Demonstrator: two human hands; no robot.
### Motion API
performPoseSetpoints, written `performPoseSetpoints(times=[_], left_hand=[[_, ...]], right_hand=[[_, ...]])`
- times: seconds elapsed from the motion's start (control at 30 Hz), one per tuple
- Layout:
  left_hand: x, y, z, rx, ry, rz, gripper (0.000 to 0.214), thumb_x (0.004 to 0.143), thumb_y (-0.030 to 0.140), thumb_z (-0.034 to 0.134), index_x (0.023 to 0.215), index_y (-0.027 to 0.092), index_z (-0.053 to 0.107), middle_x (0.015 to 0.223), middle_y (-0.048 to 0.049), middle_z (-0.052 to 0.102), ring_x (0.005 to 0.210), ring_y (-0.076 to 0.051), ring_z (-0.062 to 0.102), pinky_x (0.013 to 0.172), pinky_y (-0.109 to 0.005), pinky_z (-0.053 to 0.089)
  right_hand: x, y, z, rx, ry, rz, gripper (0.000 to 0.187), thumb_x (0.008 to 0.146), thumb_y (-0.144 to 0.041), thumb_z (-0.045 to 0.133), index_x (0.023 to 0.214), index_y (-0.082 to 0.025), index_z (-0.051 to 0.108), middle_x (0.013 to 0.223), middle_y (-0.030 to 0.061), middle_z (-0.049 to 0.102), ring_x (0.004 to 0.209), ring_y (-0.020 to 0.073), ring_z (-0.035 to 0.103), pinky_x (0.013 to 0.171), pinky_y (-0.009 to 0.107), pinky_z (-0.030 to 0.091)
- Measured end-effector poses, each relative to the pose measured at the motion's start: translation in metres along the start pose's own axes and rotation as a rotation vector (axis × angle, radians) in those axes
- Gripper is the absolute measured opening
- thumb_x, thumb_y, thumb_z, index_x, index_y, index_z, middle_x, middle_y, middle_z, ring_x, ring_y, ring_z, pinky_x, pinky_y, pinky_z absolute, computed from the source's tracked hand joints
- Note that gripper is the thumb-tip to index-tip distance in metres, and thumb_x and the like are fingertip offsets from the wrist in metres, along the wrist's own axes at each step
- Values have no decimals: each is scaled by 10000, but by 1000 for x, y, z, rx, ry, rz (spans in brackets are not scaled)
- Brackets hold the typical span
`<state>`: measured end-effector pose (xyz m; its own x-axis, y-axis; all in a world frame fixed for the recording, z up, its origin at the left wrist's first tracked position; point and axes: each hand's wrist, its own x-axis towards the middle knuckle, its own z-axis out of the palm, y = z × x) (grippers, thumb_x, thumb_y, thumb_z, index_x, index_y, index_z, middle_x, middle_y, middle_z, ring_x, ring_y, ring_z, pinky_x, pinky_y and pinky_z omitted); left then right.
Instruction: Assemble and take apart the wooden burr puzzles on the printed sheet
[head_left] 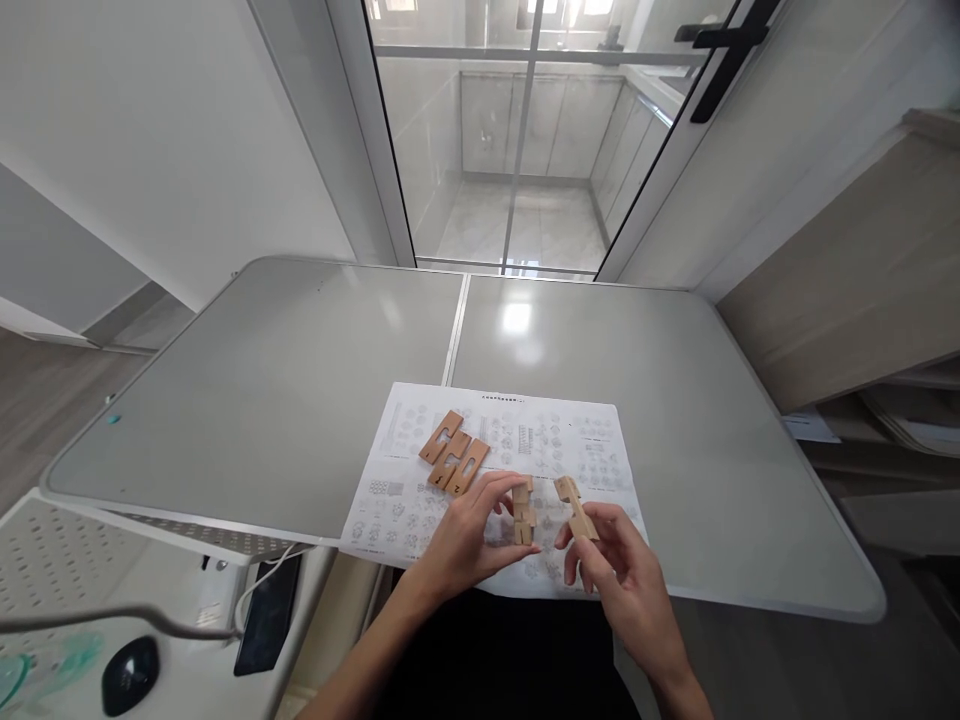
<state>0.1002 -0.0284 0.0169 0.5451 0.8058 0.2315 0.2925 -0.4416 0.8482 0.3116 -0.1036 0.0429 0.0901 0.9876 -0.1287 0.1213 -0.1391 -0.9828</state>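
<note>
My left hand [471,527] is closed around a small stack of light wooden puzzle pieces [523,510], held upright over the printed sheet [397,480]. Between the fingers of my right hand [616,565] is one notched wooden puzzle piece [575,507], tilted and apart from the stack. Beyond my left hand, several flat, darker wooden pieces [453,455] with cut-out slots lie side by side on the sheet; some carry black numbers. The sheet shows rows of small drawings, too fine to read. My hands hide its near part.
The grey folding table [600,340] has a centre seam and rounded corners. Left of it, a lower white surface holds a black mouse [130,675], a dark phone [268,615] and a cable. A glass door [525,150] stands behind the table, wooden shelving [847,270] at right.
</note>
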Motion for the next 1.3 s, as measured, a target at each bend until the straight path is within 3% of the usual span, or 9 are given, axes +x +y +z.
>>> performPoseSetpoints(times=[0.33,0.47,0.6,0.8,1.0,1.3], left_hand=[[-1,-4,3,-104,31,-76,719,809,331,891,1428,282,528,1307,-69,664,931,-179,680,856,-342,591],[-3,-1,2,-126,12,-91,717,826,305,872,1444,292,508,1380,-69,652,1035,-204,686,904,-349,582],[-7,-2,5,-179,19,-101,788,806,349,890,1471,305,468,1371,-58,674,971,-185,702,901,-354,596],[-9,-4,6,-219,24,-88,840,763,354,925,1465,300,467,1363,-78,687,954,-199,717,886,-376,607],[-10,-4,3,-261,53,-107,915,696,368,968,1466,275,484,1363,-115,692,1234,-305,688,1027,-444,575],[-12,-4,2,-233,79,-75,901,659,405,986,1420,270,521,1324,-93,711,1214,-288,696,1046,-433,575]], right_hand=[[0,-1,9,-194,-160,-97,304,1116,-368,427,1361,-278,583,946,22,658,712,154,622,685,272,548],[2,3,10,-289,-119,-111,281,1099,-367,482,1350,-276,572,928,15,682,753,166,656,705,270,562],[3,3,12,-334,-111,-157,227,1091,-368,501,1258,-276,625,1006,36,702,824,188,675,702,281,571],[6,3,14,-373,-116,-193,239,1094,-357,488,1264,-264,627,1048,67,698,858,220,674,716,325,573],[6,7,15,-448,-94,-183,237,1092,-367,483,1257,-272,625,1049,57,698,825,216,685,669,324,556],[5,8,19,-473,-52,-188,253,1101,-383,472,1260,-263,628,1053,65,689,797,198,672,676,324,560]])
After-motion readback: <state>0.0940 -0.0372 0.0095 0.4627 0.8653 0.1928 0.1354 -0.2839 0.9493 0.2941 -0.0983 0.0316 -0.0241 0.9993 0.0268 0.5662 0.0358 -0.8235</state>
